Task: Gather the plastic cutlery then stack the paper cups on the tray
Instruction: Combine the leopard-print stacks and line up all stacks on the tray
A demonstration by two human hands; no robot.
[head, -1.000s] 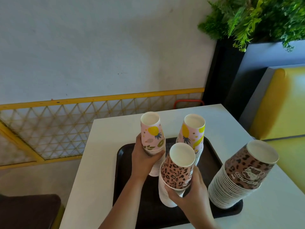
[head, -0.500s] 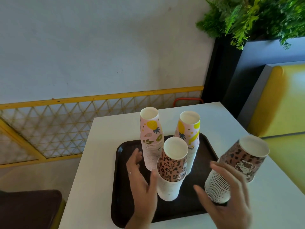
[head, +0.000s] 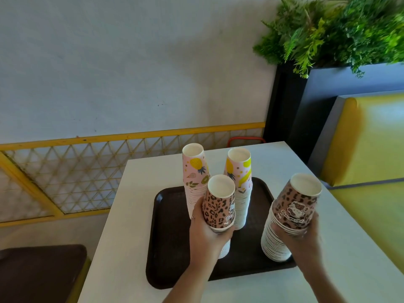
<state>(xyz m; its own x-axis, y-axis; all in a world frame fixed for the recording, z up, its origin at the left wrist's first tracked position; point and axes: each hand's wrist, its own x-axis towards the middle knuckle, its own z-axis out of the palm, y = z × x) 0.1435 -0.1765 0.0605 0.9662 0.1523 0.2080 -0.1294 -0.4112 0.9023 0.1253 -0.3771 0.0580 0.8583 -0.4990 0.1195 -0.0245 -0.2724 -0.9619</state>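
A dark brown tray (head: 170, 248) lies on the white table (head: 349, 259). Upside-down paper cup stacks stand on it. Two pink fruit-print stacks (head: 194, 178) (head: 239, 178) stand at the back. My left hand (head: 207, 235) grips the near leopard-print stack (head: 219, 206) at mid-height. My right hand (head: 301, 241) grips a second leopard-print stack (head: 290, 213), which leans right at the tray's right edge. No cutlery shows.
A yellow lattice railing (head: 87, 171) runs behind the table on the left. A yellow padded bench (head: 367, 149) and a dark planter with green foliage (head: 338, 33) stand to the right. A dark seat (head: 39, 272) sits low at the left.
Both hands, which hung free of the cups half a second ago, have closed on the leopard stacks: the left on the near one, the right on the leaning one.
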